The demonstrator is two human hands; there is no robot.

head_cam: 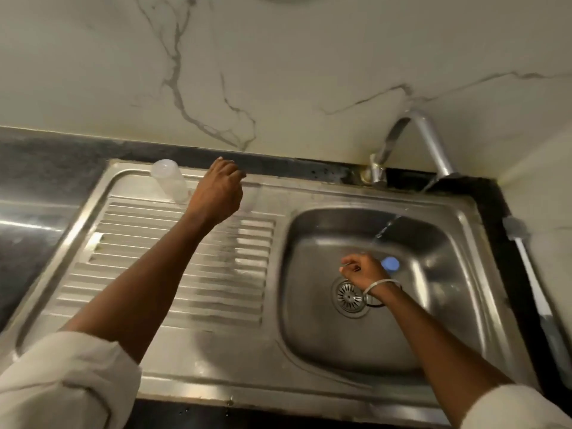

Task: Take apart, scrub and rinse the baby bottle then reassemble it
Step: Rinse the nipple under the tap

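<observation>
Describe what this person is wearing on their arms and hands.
The left sleeve and right sleeve are pale off-white cloth, rolled up in thick folds, leaving the forearms bare. A thin silvery bangle circles the right wrist. The left hand and right hand are ungloved; no rings are discernible.

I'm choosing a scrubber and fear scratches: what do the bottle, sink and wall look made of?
Bottle: probably plastic, translucent and cloudy white, with the metal behind showing faintly through it.
Sink: brushed stainless steel, with a grey sheen and blurred reflections.
Wall: smooth white marble or marble-look tile with grey veins; which one is unclear.
</observation>
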